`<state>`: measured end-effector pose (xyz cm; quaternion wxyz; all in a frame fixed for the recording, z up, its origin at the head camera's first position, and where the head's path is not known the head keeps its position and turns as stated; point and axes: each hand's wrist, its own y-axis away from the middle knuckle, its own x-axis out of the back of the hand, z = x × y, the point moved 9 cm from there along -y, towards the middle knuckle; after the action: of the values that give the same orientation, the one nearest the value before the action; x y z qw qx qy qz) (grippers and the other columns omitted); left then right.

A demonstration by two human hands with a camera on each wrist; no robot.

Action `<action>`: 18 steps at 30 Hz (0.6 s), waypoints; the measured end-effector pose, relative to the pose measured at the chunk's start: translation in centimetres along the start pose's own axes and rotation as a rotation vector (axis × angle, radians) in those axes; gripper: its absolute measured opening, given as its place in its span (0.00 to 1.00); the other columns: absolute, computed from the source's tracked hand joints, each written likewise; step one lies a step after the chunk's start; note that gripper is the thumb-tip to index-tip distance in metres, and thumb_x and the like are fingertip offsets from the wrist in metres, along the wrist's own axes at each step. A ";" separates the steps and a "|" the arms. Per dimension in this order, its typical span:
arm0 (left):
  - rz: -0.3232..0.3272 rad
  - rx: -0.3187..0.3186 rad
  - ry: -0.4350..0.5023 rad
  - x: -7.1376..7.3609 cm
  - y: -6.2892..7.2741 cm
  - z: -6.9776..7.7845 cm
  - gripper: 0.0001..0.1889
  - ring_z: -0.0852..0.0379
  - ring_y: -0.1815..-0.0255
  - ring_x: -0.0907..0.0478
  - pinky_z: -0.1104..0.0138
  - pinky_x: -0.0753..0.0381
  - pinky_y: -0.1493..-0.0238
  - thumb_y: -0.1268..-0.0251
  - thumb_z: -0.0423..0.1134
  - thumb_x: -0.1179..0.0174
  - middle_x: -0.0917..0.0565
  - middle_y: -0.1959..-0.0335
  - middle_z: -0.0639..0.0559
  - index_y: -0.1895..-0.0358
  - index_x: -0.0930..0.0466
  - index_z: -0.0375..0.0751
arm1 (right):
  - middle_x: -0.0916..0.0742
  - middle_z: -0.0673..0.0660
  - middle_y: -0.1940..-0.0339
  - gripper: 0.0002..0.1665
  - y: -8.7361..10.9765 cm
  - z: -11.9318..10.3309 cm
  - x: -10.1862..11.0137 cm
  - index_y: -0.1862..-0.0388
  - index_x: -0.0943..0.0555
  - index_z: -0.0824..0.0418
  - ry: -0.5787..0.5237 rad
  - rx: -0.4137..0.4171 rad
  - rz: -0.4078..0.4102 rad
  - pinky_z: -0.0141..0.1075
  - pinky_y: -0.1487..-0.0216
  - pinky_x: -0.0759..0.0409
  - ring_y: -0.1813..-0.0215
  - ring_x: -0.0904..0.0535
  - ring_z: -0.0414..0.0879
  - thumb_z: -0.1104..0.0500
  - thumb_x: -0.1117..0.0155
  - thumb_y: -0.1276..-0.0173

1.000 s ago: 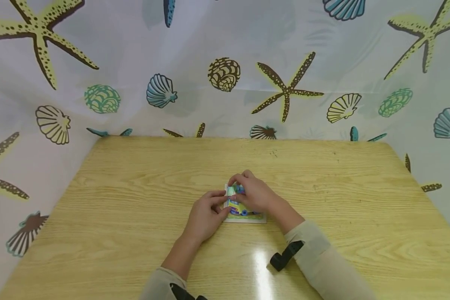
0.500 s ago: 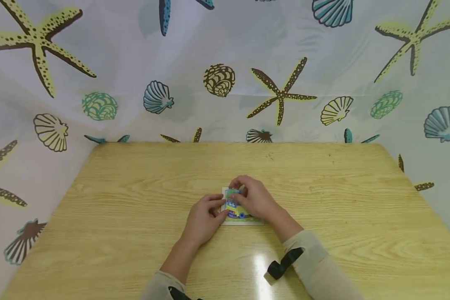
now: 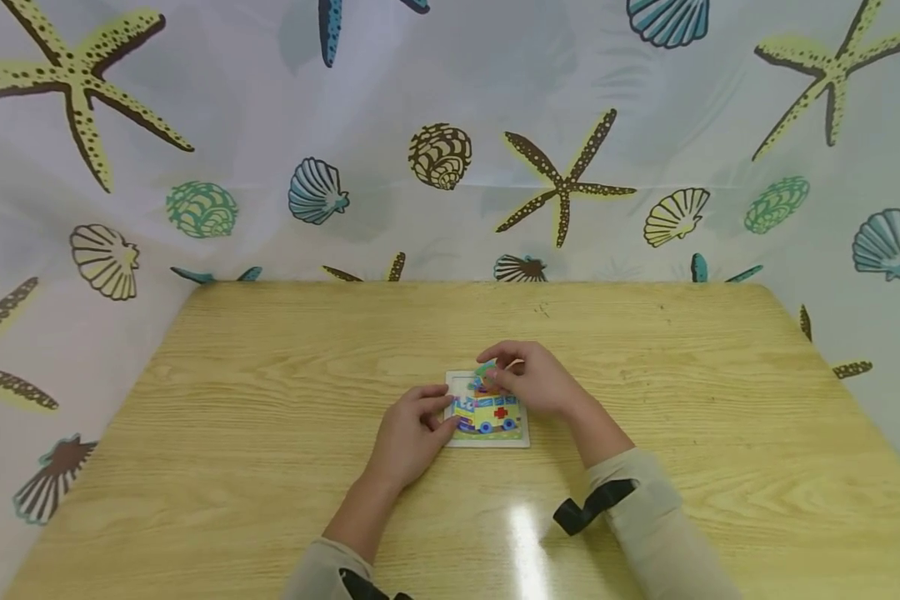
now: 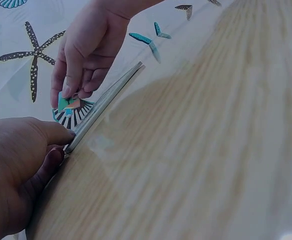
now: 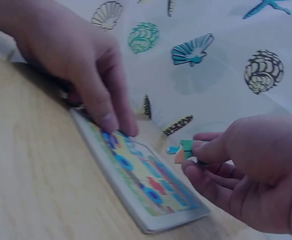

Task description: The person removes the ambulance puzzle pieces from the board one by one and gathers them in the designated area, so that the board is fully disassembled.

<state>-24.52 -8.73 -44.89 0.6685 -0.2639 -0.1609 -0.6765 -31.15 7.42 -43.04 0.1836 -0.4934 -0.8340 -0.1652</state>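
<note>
A small jigsaw puzzle (image 3: pixel 487 443) with a white frame lies on the table, its picture a yellow ambulance with a red cross. My left hand (image 3: pixel 411 437) holds the puzzle's left edge, fingertips and thumb at the frame. Over the puzzle's upper part, my right hand (image 3: pixel 534 379) pinches a puzzle piece (image 5: pixel 184 151) between thumb and fingers; the piece shows green, orange and a blue knob. A pale bare patch shows in the frame's upper left corner. In the left wrist view the held piece (image 4: pixel 68 103) is raised above the frame.
The wooden table (image 3: pixel 270 350) stretches around the puzzle on all sides. A white cloth (image 3: pixel 390 217) printed with starfish and shells hangs behind and beside it. Black camera mounts (image 3: pixel 592 506) sit on the sleeved forearms.
My right hand has moved right and up from the puzzle's upper left with the piece, uncovering the ambulance and the pale corner. My left hand stays at the left edge.
</note>
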 end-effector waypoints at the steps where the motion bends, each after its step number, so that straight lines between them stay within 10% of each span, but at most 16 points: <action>1: -0.002 0.006 -0.001 0.0 0.0 -0.1 0.16 0.63 0.69 0.25 0.74 0.25 0.68 0.39 0.36 0.30 0.17 0.42 0.47 0.49 0.14 0.33 | 0.20 0.59 0.55 0.14 0.1 0.1 0.4 0.43 0.18 0.60 -0.003 -0.009 -0.001 0.38 0.58 0.16 0.61 0.17 0.47 0.63 0.42 0.25; 18: 0.009 0.008 0.002 0.0 0.0 0.1 0.15 0.63 0.69 0.25 0.75 0.26 0.69 0.39 0.35 0.30 0.17 0.43 0.46 0.50 0.13 0.33 | 0.17 0.60 0.61 0.13 1.5 2.9 4.5 0.49 0.18 0.67 -0.051 -0.236 0.048 0.35 0.58 0.14 0.64 0.16 0.45 0.62 0.35 0.29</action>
<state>-24.55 -8.65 -44.80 0.6726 -0.2614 -0.1617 -0.6731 -32.21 12.87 -43.38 0.1070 -0.5355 -0.8010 -0.2452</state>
